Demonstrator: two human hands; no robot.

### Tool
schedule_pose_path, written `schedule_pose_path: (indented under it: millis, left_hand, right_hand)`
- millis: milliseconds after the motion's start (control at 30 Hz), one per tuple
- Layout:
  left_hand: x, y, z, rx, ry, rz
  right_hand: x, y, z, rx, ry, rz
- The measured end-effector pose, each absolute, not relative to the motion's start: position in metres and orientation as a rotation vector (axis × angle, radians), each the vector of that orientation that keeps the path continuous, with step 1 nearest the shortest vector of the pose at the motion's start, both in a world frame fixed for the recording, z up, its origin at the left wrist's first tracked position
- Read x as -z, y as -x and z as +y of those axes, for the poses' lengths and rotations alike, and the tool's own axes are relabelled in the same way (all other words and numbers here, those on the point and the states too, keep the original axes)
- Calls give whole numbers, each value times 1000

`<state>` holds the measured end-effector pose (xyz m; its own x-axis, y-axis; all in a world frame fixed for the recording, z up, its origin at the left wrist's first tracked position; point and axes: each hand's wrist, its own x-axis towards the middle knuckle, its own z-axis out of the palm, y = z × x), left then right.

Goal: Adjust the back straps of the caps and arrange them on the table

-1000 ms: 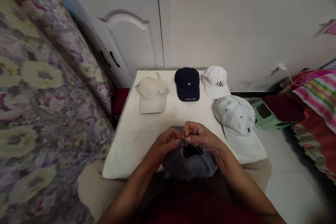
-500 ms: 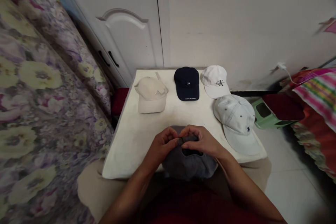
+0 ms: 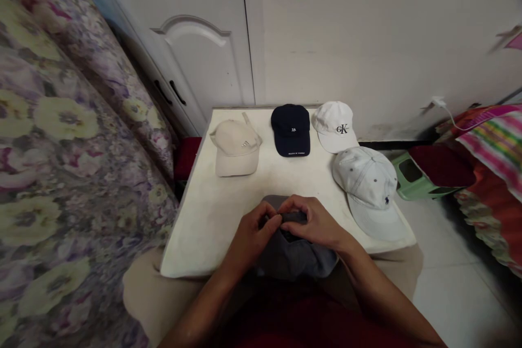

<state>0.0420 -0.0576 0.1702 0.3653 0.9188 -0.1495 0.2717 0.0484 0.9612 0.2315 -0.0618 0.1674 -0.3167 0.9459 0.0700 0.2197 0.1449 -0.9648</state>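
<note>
Grey baseball cap point(image 3: 293, 261) sits at lower centre of the frame, back opening toward you, probably so your fingertips can reach its strap point(image 3: 297, 217). Your left hand point(image 3: 256, 228) and right hand point(image 3: 317, 222) pinch there, thumbs against fingers. Beyond, on the smooth cream tabletop point(image 3: 204, 223), brims point down the frame, apparently keeping logos readable: faded, seamed pale cap point(image 3: 365, 171) at right, beige cap point(image 3: 236, 141) at left, round-crowned navy cap point(image 3: 290, 119) and white cap point(image 3: 331, 119) at centre.
</note>
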Motion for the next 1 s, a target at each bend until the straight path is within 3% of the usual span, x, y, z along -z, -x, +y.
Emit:
schedule_pose_path:
  millis: [1000]
  left_hand:
    - [-174, -44, -57, -801, -1344, 1065]
  right_hand:
    - [-160, -239, -60, -889, 1035, -1875]
